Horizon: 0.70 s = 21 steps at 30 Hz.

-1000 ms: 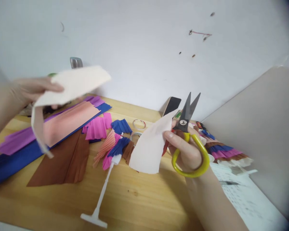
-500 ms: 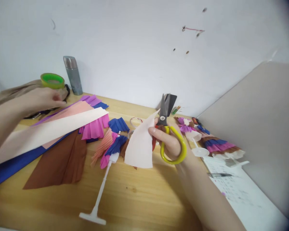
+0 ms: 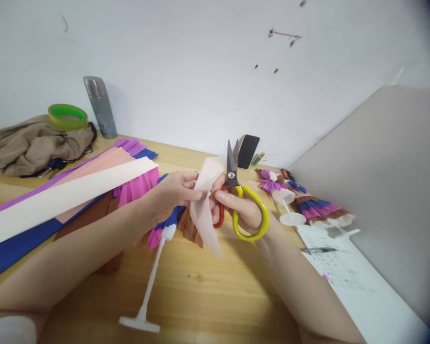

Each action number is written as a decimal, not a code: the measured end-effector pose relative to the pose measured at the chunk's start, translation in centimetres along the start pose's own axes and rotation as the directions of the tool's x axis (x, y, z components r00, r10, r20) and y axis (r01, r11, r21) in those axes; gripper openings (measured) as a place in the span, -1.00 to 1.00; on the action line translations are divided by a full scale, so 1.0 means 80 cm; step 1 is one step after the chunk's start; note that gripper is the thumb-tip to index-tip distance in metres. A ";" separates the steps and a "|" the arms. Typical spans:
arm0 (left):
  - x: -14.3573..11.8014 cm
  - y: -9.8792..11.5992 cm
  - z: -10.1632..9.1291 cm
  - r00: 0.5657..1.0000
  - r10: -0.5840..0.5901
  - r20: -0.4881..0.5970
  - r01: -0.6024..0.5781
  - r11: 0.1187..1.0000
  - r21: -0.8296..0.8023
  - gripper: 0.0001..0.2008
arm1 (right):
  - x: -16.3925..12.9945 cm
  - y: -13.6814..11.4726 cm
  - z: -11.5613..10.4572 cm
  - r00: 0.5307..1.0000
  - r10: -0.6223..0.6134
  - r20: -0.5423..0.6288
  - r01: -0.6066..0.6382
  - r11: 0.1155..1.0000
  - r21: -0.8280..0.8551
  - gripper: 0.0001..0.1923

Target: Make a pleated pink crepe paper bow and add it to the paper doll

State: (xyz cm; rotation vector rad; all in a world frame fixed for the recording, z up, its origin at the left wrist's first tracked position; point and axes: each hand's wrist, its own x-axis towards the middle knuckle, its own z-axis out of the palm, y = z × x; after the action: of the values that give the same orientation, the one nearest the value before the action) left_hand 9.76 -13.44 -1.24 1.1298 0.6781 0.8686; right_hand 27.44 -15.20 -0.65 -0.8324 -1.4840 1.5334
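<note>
A pale crepe paper piece [image 3: 205,191] hangs between my two hands, bent and partly blurred. My left hand [image 3: 177,193] pinches its left edge with the fingers closed. My right hand [image 3: 245,208] keeps hold of scissors [image 3: 231,176], their blades pointing up and slightly apart, with one yellow and one red handle loop. The right fingertips also touch the paper's right edge. Below my left hand, a white stand [image 3: 148,286] lies on the wooden table [image 3: 200,296], its top end among blue and pink pleated paper. Brown pleated paper [image 3: 191,228] lies just behind the held piece.
Long crepe strips, the top one cream [image 3: 71,200], spread across the left. Behind them are a green tape roll [image 3: 68,117] on brown cloth [image 3: 32,143] and a flask [image 3: 102,110]. A black phone [image 3: 249,150] leans on the wall. Paper dolls [image 3: 318,205] and a written sheet [image 3: 347,277] lie right.
My left hand has come from the tape roll at the far left to the pale paper and grips it. The paper has turned and folded. The scissors stay in my right hand.
</note>
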 end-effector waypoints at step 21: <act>-0.032 0.079 -0.034 0.855 0.377 -0.355 -0.337 0.926 0.170 -0.68 | -0.075 0.065 -0.083 0.833 0.263 -0.487 -0.423 -0.264 -0.867 -0.54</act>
State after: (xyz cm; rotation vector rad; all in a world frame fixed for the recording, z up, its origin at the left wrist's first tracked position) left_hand 4.65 -13.23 4.04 1.2113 0.8537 1.4140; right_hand 35.42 -17.43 -6.86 -2.4399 -2.3920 0.1020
